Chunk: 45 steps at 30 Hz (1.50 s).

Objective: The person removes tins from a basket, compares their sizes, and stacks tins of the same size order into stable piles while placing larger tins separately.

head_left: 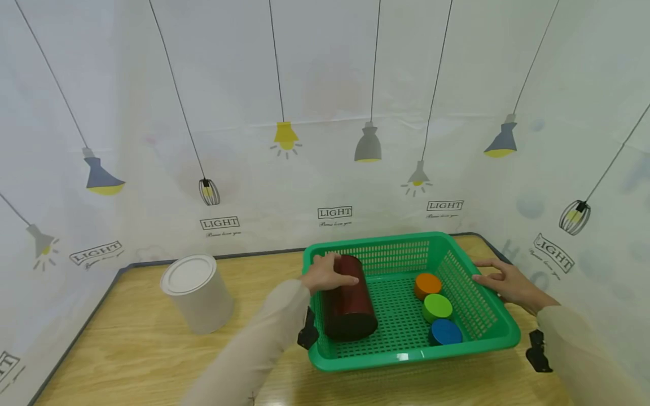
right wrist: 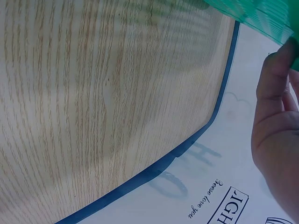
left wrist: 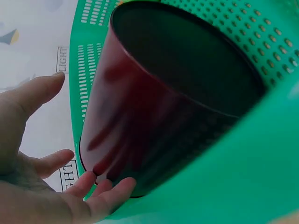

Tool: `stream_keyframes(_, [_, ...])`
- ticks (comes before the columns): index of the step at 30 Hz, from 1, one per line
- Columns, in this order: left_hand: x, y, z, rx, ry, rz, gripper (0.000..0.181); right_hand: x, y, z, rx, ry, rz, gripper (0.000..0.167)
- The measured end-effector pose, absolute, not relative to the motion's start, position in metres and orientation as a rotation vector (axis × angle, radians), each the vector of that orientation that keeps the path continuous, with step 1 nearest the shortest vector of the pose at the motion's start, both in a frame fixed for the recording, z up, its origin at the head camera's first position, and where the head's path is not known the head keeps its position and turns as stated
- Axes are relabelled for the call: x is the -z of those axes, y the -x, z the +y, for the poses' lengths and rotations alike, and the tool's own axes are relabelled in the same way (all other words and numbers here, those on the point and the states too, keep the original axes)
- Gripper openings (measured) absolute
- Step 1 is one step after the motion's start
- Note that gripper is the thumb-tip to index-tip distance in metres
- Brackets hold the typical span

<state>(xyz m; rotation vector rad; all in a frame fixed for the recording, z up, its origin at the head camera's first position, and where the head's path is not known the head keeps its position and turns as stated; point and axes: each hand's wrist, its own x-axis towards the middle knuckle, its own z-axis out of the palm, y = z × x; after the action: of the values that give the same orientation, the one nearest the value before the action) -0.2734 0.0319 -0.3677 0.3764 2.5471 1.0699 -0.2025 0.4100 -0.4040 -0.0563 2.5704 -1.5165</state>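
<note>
The left grip (head_left: 327,273) is wide, fingers spread and thumb standing apart from the dark red cylinder (head_left: 350,301), which lies on its side just below and beside it. The fingertips are at the cylinder's far end; whether they press on it, I cannot tell. The right grip (head_left: 513,283) holds the rim of the green basket (head_left: 365,363) between thumb and fingers, at the side nearest to it. The cylinder is inside this basket, well apart from the right grip.

Between the 2 grips, on the basket floor, 3 round pieces form a row: orange piece (head_left: 427,285), lime piece (head_left: 437,308), blue piece (head_left: 446,332). To the left of the left grip, outside the basket, a white can (head_left: 200,299) stands on the wooden desk (head_left: 127,344). Beyond both grips hangs a pale sheet (head_left: 244,163) printed with lamps.
</note>
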Motion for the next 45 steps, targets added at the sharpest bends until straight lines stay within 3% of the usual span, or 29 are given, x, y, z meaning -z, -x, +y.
stream_keyframes(45, [0.406,0.279,0.043,-1.528,0.004,2.109,0.098,0.404,0.202,0.41,1.533,0.036,2.544,0.062])
